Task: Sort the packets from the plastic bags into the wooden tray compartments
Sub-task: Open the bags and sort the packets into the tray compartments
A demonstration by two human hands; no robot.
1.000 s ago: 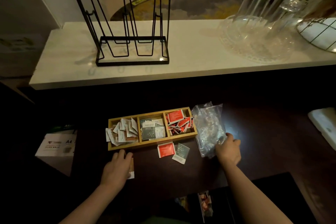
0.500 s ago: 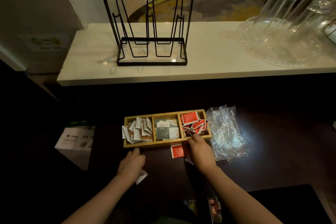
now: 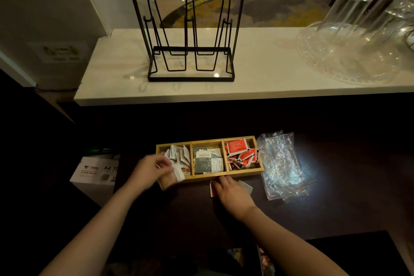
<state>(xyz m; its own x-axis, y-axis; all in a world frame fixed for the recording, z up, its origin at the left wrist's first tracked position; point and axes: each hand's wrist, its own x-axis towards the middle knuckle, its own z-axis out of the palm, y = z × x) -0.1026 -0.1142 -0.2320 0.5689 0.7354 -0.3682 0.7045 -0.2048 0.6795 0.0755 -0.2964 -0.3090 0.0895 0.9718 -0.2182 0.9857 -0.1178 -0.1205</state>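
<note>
Single head-worn wide-angle view, looking forward and steeply down from above the dark table [image 3: 336, 208]. Forearms entering from the bottom edge, wooden tray [image 3: 244, 174] close below centre. Farther off and higher in frame, the white counter [image 3: 257, 87] with the wire rack [image 3: 190, 36], then floor beyond at the top edge. Strong bending toward the corners. No second view for overlap.

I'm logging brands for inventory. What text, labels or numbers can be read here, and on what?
"A4": on the white paper box left of the tray.
"70": beside it on the same box, cut off by the table edge.
Box logo and small print: too blurred to read.
Dark packets in the middle compartment: white label, illegible.
Red packets: print too small.
Wall sign: blurred.
</note>
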